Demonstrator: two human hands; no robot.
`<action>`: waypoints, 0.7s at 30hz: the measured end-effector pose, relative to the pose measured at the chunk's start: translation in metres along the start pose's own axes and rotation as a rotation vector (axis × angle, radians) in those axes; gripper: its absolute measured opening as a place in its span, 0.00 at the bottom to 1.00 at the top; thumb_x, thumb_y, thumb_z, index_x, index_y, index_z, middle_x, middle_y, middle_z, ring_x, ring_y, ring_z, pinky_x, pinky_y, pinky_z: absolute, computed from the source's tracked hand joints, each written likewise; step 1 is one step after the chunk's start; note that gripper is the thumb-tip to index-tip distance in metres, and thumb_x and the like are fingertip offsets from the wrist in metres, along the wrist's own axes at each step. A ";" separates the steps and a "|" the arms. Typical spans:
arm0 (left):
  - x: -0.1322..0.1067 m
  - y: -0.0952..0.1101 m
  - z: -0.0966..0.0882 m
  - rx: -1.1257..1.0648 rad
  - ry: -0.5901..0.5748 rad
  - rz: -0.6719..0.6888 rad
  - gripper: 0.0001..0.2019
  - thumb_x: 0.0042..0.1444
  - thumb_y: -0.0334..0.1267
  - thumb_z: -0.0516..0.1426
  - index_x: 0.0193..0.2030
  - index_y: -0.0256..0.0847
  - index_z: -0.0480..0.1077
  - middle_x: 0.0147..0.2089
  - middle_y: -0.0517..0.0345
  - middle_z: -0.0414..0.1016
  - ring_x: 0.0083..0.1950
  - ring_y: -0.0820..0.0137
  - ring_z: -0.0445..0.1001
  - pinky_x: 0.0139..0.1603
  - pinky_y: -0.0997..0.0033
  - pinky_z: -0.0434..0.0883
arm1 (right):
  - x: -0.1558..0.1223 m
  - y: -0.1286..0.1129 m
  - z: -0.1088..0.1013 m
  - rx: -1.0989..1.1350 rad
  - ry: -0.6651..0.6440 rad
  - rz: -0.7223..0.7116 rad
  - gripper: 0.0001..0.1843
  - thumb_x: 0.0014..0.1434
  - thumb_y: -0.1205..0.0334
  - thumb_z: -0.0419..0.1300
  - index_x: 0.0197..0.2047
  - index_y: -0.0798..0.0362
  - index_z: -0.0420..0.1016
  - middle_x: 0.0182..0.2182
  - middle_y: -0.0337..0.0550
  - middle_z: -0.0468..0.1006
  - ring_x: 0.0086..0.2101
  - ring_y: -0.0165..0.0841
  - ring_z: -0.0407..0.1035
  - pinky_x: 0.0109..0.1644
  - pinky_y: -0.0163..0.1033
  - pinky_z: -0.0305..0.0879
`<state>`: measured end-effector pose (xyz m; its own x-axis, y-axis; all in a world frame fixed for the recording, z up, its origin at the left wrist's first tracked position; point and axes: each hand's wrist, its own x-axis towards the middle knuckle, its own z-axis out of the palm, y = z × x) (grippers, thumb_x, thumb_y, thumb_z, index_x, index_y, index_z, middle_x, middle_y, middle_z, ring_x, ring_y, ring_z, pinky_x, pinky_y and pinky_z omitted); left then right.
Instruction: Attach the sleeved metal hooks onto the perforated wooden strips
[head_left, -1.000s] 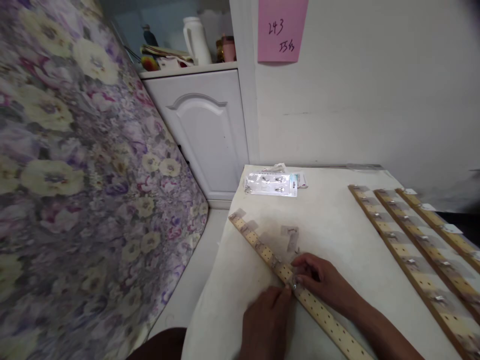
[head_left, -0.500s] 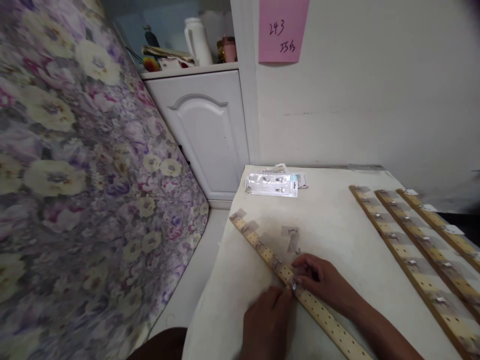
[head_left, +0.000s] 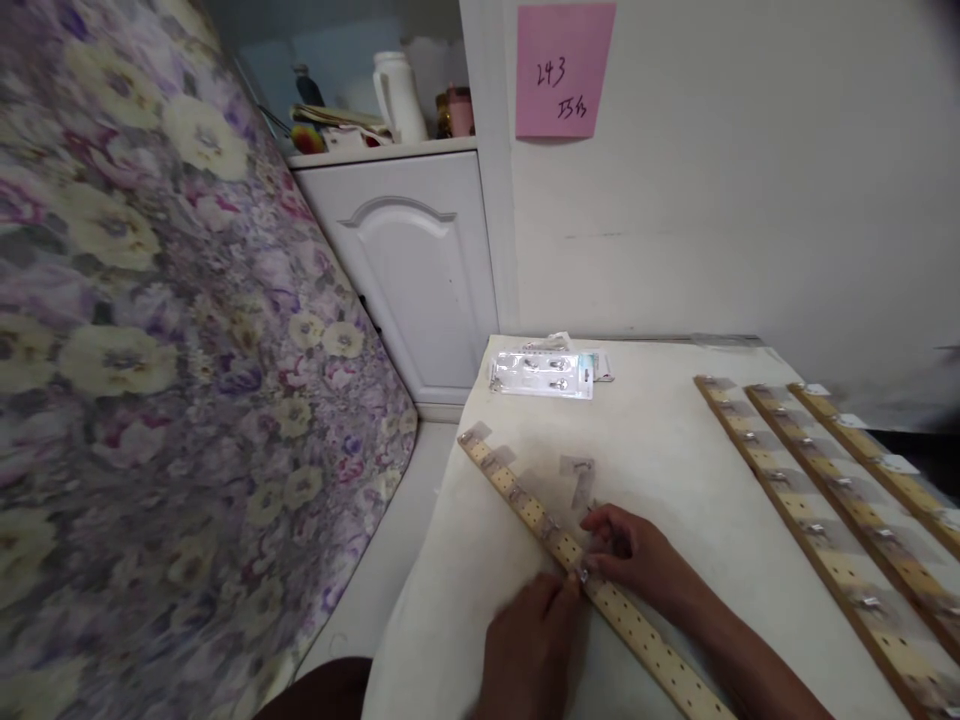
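Both hands on perforated wooden strip (head_left: 634, 625): left hand (head_left: 529, 645) and right hand (head_left: 637, 560) pinching a small metal clip (head_left: 583, 575); pink note (head_left: 564, 70) reads "243"

home room | floral mattress (head_left: 150, 330) | white cupboard (head_left: 412, 270)

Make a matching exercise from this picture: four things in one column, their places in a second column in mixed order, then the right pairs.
Things:
1. pink note
2. white jug
3. blister pack
4. three strips

Places:
A. table's right side, side by side
B. on the wall
C. table's far edge
D. top of the white cabinet

Pairs: 1-B, 2-D, 3-C, 4-A
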<state>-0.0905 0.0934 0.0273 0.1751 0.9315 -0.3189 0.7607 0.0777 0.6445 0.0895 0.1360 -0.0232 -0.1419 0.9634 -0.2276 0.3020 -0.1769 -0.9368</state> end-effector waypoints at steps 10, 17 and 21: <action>0.003 -0.038 0.022 0.265 0.167 0.377 0.22 0.60 0.30 0.45 0.56 0.51 0.68 0.46 0.58 0.77 0.44 0.68 0.76 0.41 0.73 0.71 | -0.008 -0.002 -0.007 0.039 0.027 -0.050 0.11 0.51 0.62 0.61 0.39 0.52 0.71 0.28 0.35 0.71 0.22 0.25 0.61 0.25 0.32 0.58; 0.008 -0.048 0.029 0.375 0.192 0.403 0.24 0.57 0.26 0.46 0.58 0.50 0.66 0.46 0.57 0.77 0.43 0.67 0.76 0.40 0.72 0.73 | -0.010 -0.005 -0.005 0.181 -0.037 -0.002 0.08 0.53 0.62 0.58 0.39 0.52 0.67 0.25 0.31 0.66 0.17 0.21 0.56 0.18 0.30 0.53; 0.009 -0.045 0.029 0.397 0.145 0.363 0.26 0.57 0.27 0.46 0.61 0.50 0.64 0.48 0.55 0.76 0.45 0.64 0.76 0.41 0.69 0.73 | -0.009 -0.004 -0.004 0.140 -0.024 -0.030 0.07 0.52 0.65 0.58 0.37 0.52 0.68 0.23 0.32 0.66 0.20 0.23 0.58 0.21 0.30 0.53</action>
<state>-0.1050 0.0886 -0.0244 0.4034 0.9150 -0.0078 0.8494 -0.3713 0.3750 0.0935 0.1294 -0.0158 -0.1719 0.9639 -0.2035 0.1630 -0.1759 -0.9708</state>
